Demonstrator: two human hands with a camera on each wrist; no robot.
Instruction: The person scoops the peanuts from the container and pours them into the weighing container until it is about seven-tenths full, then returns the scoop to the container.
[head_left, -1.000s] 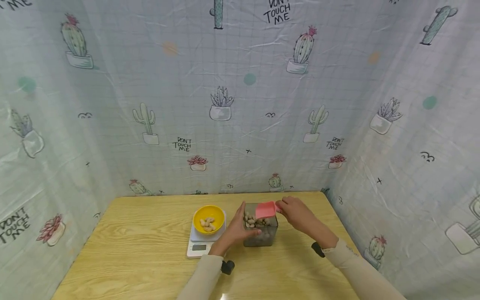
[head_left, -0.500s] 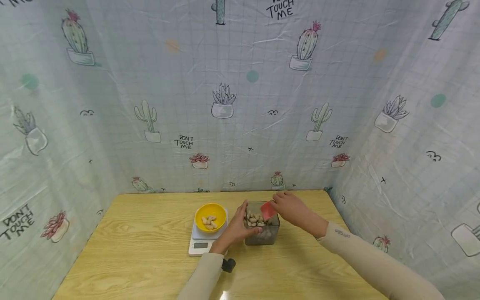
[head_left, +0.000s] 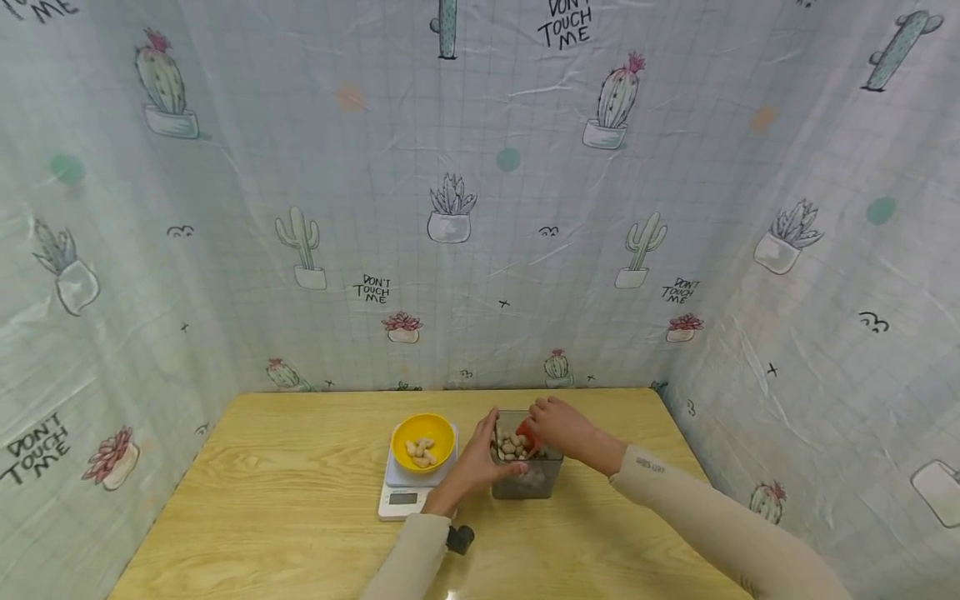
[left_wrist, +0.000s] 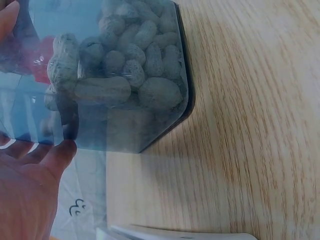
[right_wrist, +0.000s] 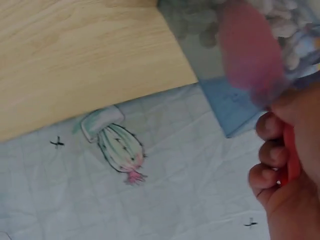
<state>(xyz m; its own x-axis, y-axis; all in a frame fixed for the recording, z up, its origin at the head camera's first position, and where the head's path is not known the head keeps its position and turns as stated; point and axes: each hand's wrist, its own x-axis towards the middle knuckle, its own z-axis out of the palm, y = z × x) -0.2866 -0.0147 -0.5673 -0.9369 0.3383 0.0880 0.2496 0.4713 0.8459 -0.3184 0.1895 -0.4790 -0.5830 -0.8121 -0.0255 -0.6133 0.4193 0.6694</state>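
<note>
A see-through grey plastic container (head_left: 522, 484) stands on the table, partly filled with unshelled peanuts (left_wrist: 102, 90). My left hand (head_left: 474, 467) holds its left side, thumb across the front and fingers along the far left edge. Over the right rim reaches my right hand (head_left: 562, 429), gripping a red scoop (right_wrist: 250, 47) by its handle. The scoop's head is down inside the container among the peanuts, seen through the wall in the right wrist view. How many peanuts lie in it is hidden.
Left of the container, a yellow bowl (head_left: 431, 428) with several peanuts sits on a white digital scale (head_left: 387, 507). The scale's display is too small to read. A wooden table (head_left: 285, 508) carries everything, with a cactus-print curtain (head_left: 480, 275) behind and at both sides.
My right hand has moved left and down, lowering the scoop from above the rim into the peanuts. The scoop has tilted from level to steep. My left hand keeps its hold on the container.
</note>
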